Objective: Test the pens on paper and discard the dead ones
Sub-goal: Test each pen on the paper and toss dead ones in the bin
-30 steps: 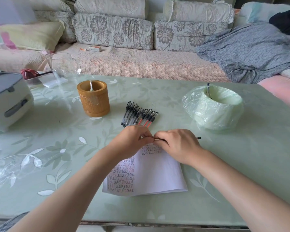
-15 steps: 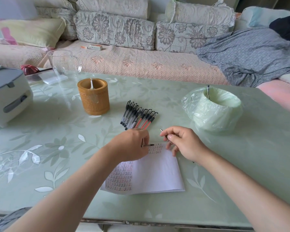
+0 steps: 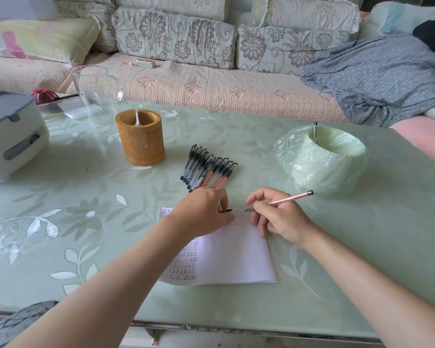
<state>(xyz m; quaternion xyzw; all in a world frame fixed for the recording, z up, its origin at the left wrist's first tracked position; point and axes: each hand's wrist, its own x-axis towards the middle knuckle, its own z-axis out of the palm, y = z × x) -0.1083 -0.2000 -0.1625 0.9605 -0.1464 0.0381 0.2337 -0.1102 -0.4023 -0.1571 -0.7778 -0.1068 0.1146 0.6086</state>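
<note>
A white paper (image 3: 231, 257) with rows of red and black test marks lies on the table in front of me. My right hand (image 3: 276, 217) grips a red pen (image 3: 290, 198), its tip at the paper's top edge. My left hand (image 3: 204, 212) rests on the paper's top left part and pinches a black pen cap (image 3: 225, 210). Several capped black and red pens (image 3: 209, 170) lie in a row just beyond my left hand. A bin lined with a green bag (image 3: 322, 156) stands at the right with one pen (image 3: 315, 133) upright inside.
A bamboo pen holder (image 3: 140, 136) stands left of the pen row. A glass jug (image 3: 96, 89) and a white-grey appliance (image 3: 10, 131) sit at the far left of the green floral table (image 3: 86, 222). A sofa with cushions runs behind.
My hands have pulled apart: the cap came off in my left hand. My right hand turned the red pen and brought its tip down to the paper.
</note>
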